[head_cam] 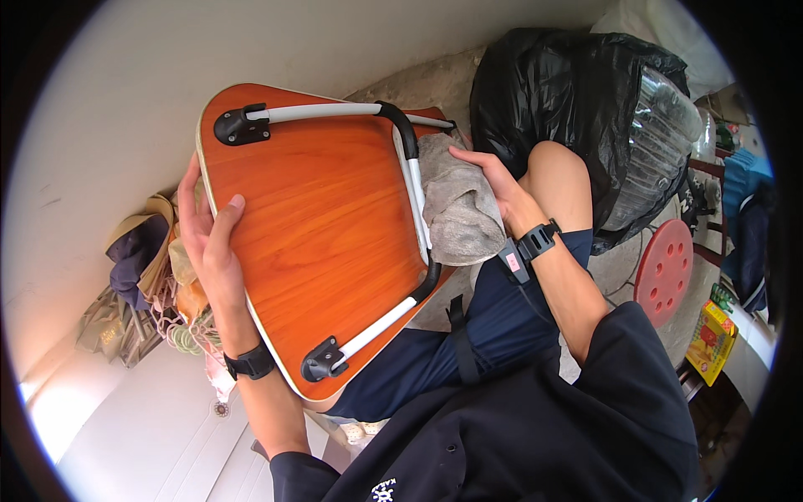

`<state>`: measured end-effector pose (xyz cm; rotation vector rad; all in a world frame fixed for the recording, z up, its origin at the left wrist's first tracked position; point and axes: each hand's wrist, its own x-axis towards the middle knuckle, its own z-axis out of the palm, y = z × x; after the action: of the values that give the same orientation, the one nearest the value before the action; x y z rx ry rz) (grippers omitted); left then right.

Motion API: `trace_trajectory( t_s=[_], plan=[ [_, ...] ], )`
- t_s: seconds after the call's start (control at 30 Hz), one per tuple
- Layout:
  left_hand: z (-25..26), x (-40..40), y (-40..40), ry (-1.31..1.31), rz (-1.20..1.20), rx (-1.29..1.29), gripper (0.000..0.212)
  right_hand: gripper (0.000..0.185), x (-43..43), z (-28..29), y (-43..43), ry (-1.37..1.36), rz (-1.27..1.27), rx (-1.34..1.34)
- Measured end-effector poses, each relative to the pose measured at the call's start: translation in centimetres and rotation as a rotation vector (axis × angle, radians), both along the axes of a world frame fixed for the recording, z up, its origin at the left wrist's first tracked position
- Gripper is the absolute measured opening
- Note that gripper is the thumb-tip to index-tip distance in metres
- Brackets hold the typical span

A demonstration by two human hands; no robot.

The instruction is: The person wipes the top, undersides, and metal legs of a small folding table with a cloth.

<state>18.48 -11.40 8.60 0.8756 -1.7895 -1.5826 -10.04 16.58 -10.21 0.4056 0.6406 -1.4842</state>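
A small folding table [313, 219] with an orange-brown wood-grain top lies tilted across my lap, its underside facing me. White tubular metal legs [379, 326] with black corner sleeves are fixed to it by black plastic hinge brackets [241, 124]. My left hand [210, 229] grips the table's left edge, thumb on the underside and fingers behind. At the far right end, my right hand [495, 179] holds a grey cloth [464, 207] against the table beside the leg's crossbar. The cloth covers part of that end, and some right-hand fingers are hidden.
A black plastic bag [546, 94] with clear plastic bottles [659, 150] stands ahead to the right. Beyond my right arm are a round red stool seat [665, 273] with holes and a yellow package [712, 342]. Clothes hangers [182, 320] and bags lie left, by a white wall [125, 94].
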Motion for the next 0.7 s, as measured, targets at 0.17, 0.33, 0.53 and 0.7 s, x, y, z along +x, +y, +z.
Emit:
trace_trajectory(
  t_s=[0.17, 0.33, 0.53, 0.7],
  plan=[
    [1.1, -1.2, 1.0, -0.058, 0.031, 0.012, 0.078, 0.041, -1.1, 0.1, 0.9, -0.041, 0.007, -0.002],
    [0.5, -1.3, 0.4, -0.041, 0.006, 0.025, 0.078, 0.039, -1.7, -0.7, 1.1, -0.035, 0.020, -0.075],
    [-0.1, -0.6, -0.5, -0.050, 0.049, 0.001, 0.078, 0.040, -1.8, -1.1, -0.2, -0.068, 0.104, -0.104],
    [-0.3, -1.3, -1.3, 0.015, -0.046, 0.050, 0.078, 0.047, -2.2, 2.2, 1.0, 0.078, 0.089, -0.062]
  ],
)
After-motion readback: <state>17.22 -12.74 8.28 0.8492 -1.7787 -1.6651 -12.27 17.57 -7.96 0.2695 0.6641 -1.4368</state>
